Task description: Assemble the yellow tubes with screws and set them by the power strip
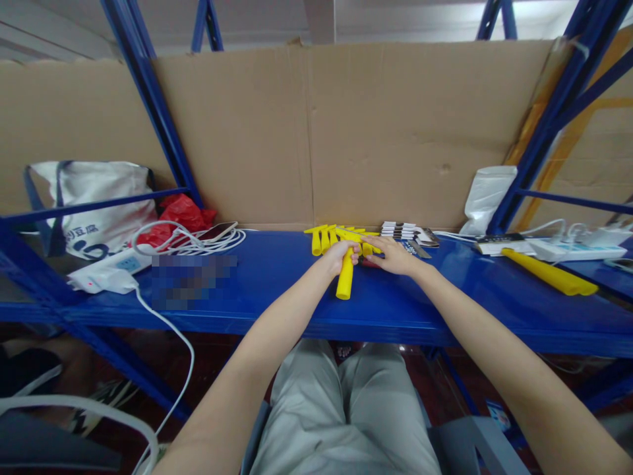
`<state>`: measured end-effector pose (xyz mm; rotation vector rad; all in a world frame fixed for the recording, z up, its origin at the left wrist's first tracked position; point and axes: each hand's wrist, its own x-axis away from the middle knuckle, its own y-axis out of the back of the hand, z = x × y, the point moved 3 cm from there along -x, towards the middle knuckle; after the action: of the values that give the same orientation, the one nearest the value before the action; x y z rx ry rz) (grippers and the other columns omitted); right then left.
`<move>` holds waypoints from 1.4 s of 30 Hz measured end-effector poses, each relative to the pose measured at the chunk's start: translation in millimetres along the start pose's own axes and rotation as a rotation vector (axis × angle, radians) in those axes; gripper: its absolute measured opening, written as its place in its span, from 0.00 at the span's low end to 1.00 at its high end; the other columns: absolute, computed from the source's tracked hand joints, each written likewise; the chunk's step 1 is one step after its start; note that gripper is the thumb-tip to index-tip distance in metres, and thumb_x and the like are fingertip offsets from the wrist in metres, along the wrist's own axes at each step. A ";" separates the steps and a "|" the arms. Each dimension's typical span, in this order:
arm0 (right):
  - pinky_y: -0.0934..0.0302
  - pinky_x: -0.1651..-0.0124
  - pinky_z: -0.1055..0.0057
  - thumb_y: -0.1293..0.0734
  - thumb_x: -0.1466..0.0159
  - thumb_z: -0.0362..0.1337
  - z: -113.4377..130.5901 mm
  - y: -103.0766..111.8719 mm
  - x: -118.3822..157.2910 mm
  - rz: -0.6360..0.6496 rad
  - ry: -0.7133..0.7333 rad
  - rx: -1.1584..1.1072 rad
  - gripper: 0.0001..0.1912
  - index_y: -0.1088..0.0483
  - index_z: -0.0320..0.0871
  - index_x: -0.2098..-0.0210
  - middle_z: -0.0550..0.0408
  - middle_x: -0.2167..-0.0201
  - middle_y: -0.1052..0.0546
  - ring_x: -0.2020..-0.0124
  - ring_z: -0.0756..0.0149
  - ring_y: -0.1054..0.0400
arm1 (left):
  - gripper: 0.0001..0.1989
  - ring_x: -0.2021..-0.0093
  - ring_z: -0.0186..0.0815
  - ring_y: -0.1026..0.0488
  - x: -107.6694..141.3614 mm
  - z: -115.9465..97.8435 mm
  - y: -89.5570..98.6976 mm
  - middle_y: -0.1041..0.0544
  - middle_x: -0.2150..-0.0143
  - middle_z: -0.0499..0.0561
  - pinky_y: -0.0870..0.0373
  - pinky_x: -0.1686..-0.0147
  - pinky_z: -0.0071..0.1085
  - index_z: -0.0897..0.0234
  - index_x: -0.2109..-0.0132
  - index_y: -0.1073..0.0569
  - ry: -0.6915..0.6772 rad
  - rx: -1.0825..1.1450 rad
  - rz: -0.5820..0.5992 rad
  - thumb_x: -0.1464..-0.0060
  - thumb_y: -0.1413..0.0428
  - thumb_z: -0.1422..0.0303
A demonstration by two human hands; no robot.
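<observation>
My left hand [342, 256] is wrapped round a yellow tube [345, 282], whose open end points toward me over the blue shelf. Just to the right, my right hand [390, 256] lies palm down with its fingers stretched toward the tube's far end. Something red and dark shows under its fingers, too small to make out. Several yellow pieces [325, 241] stand in a row behind both hands, partly hidden by them. Small white-and-black packets [398, 229] are stacked behind my right hand.
The blue shelf [277, 284] carries a white power strip [126, 264], coiled white cables [217, 241], a red plastic bag [180, 214] and a cloth bag [99, 198] at left. Yellow tubes [548, 272] and another power strip [576, 251] lie right. Cardboard [237, 132] stands behind.
</observation>
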<state>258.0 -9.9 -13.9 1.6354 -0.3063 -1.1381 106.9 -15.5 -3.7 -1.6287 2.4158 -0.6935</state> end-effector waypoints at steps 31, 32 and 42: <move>0.45 0.77 0.73 0.28 0.59 0.58 -19.4 32.1 21.8 0.340 -0.391 -0.662 0.25 0.30 0.41 0.79 0.59 0.84 0.31 0.81 0.72 0.39 | 0.12 0.87 0.21 0.50 4.0 -9.8 5.2 0.44 0.83 0.40 0.53 0.87 0.18 0.63 0.73 0.42 -0.046 0.098 -0.146 0.41 0.55 0.78; 0.46 0.79 0.74 0.28 0.59 0.57 -19.4 34.3 21.1 0.303 -0.403 -0.689 0.24 0.29 0.40 0.78 0.59 0.84 0.32 0.83 0.73 0.41 | 0.11 0.87 0.21 0.50 3.7 -9.6 5.6 0.44 0.83 0.40 0.53 0.87 0.18 0.63 0.72 0.42 -0.047 0.100 -0.150 0.42 0.54 0.78; 0.46 0.85 0.75 0.28 0.57 0.56 -27.9 64.1 16.3 -0.533 -0.544 -1.032 0.25 0.36 0.43 0.75 0.63 0.84 0.35 0.88 0.76 0.43 | 0.09 0.87 0.21 0.50 1.9 -3.6 6.3 0.43 0.83 0.39 0.53 0.86 0.19 0.63 0.71 0.41 -0.055 0.047 -0.210 0.47 0.51 0.80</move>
<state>309.9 -29.5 31.7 0.4707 0.3743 -1.7366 99.5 -14.2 -3.2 -1.8745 2.1944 -0.7205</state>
